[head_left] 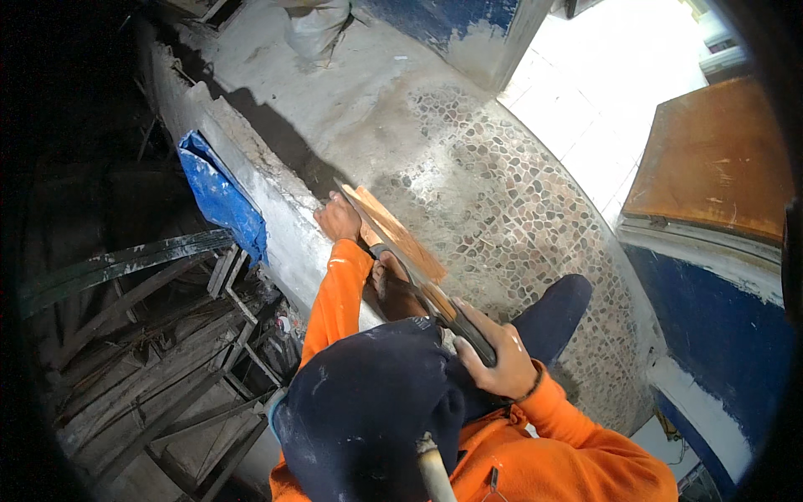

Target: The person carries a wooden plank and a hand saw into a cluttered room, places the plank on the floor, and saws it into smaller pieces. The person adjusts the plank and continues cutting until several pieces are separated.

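My right hand (502, 356) is wrapped round the dark handle of what looks like a handsaw (410, 272). Its long narrow blade slants away to the upper left, along a light-brown wooden board (401, 238). At the far end of the wood, my left hand (339, 219) has its fingers curled on the board's edge, beside the blade's tip. A foot (393, 289) shows under the saw, close against the wood. My dark-trousered knees (376, 402) are bent, and the near one hides part of the work.
A broken, low white wall (284, 226) runs along my left, with a blue sheet (222, 197) draped over it. Beyond lie piled timbers (176, 402) in a dark drop. Stone-patterned floor (527, 201) spreads right, toward a brown panel (711, 159). A pale sack (316, 29) stands far off.
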A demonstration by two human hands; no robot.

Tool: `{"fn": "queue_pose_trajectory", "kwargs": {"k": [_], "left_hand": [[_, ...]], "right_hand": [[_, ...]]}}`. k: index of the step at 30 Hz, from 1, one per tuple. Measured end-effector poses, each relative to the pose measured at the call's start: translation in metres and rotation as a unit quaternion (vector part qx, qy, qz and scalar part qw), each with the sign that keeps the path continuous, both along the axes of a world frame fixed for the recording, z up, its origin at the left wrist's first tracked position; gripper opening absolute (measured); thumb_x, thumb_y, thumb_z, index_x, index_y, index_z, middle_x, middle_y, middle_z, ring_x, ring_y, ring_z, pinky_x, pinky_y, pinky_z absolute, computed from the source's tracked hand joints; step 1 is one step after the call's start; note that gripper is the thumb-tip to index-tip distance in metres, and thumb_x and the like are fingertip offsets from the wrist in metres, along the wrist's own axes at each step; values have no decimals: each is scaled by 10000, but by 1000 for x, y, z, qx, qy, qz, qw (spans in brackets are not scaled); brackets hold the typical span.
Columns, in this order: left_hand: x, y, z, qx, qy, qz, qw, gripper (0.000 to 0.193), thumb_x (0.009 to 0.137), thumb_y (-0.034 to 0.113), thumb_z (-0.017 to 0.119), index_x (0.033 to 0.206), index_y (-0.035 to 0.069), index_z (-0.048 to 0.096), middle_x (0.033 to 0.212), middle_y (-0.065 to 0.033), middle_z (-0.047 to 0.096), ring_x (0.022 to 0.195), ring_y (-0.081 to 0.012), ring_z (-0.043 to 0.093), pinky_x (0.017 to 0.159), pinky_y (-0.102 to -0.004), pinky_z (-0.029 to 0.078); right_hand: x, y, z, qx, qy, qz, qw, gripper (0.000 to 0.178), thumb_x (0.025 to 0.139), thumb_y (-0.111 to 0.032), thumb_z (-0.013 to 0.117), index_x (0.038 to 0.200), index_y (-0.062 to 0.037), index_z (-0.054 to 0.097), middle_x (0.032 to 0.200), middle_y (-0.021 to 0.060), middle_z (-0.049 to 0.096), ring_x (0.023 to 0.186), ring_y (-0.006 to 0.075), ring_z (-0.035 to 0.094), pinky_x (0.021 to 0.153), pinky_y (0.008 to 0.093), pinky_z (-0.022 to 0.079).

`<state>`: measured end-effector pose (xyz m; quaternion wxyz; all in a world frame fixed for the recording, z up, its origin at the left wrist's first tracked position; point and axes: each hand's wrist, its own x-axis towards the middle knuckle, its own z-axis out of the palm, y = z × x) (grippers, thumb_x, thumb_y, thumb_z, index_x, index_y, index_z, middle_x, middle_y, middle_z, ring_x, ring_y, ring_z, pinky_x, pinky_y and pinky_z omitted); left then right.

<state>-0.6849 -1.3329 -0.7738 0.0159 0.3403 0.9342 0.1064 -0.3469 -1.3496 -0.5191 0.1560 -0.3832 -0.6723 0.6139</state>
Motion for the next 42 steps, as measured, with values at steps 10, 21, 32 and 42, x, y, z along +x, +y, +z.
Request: {"fn": "queue_pose_trajectory", "kwargs": {"k": [10, 21, 32, 42], "left_hand": [[9, 23, -8, 47, -22, -3, 999, 602, 1014, 283, 357, 681, -94, 688, 749, -314, 643, 729, -483, 627, 799, -525, 455], [-3, 8, -3, 117, 66, -46, 990, 547, 999, 244, 409, 676, -99, 685, 719, -308, 644, 873, -431, 619, 1040, -483, 379], [-13, -16, -38, 39, 42, -44, 997, 475, 987, 213, 444, 643, -9, 685, 509, -107, 570, 478, -263, 542, 1098, -485, 351], [9, 1, -13, 108, -121, -54, 985, 427, 977, 231, 470, 627, 34, 614, 476, -88, 517, 498, -266, 511, 1127, -575, 291]], "right_hand": [[-28, 17, -47, 40, -25, 7, 999, 566, 899, -229, 625, 1395, -2, 475, 777, 209, 675, 659, 278, 678, 690, 343, 520], [-41, 36, -38, 91, 66, 89, 990, 772, 759, -48, 663, 1472, -3, 369, 985, 231, 668, 869, 337, 695, 804, 351, 517], [-61, 29, 44, -69, -131, 72, 986, 768, 696, -7, 664, 1429, 23, 437, 1079, 195, 697, 918, 217, 714, 824, 285, 508], [-116, 43, 26, -128, -199, 60, 970, 737, 745, 14, 636, 1443, 30, 400, 1312, 231, 598, 1180, 272, 629, 943, 307, 501]]}}
